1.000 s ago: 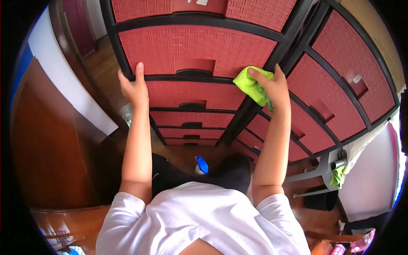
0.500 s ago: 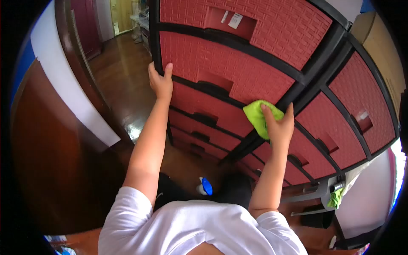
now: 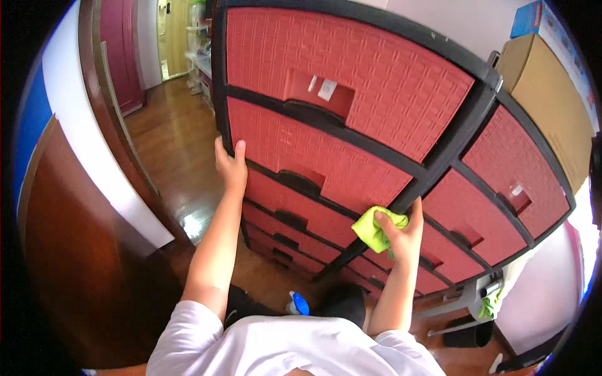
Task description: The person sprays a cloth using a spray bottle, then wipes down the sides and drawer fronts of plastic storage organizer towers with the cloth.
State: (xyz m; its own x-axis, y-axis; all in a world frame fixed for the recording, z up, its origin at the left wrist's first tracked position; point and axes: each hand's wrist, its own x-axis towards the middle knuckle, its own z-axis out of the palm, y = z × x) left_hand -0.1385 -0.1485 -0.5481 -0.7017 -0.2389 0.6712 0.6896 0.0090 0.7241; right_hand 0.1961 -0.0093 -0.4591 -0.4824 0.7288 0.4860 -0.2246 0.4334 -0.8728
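A tall drawer cabinet (image 3: 326,144) with red woven-pattern fronts and a black frame stands before me. My left hand (image 3: 232,168) grips its left edge, the thumb on the front near the bottom of the second drawer and the fingers around the side, partly hidden. In my right hand (image 3: 404,241) is a bright green cloth (image 3: 373,227), bunched under the thumb against the cabinet's right front post. The right hand's fingers reach around that post, at the gap beside a second red drawer cabinet (image 3: 480,210).
On the second cabinet lie a cardboard box (image 3: 545,94) and a blue box (image 3: 528,19). A blue-topped container (image 3: 301,304) stands on the floor by my legs. Another green cloth (image 3: 490,304) hangs at right, above a black bin (image 3: 467,334). A doorway opens left.
My view has tilted upward, so more of the top drawer and the cabinet top shows. Both hands appear lower in view but hold about the same places on the cabinet.
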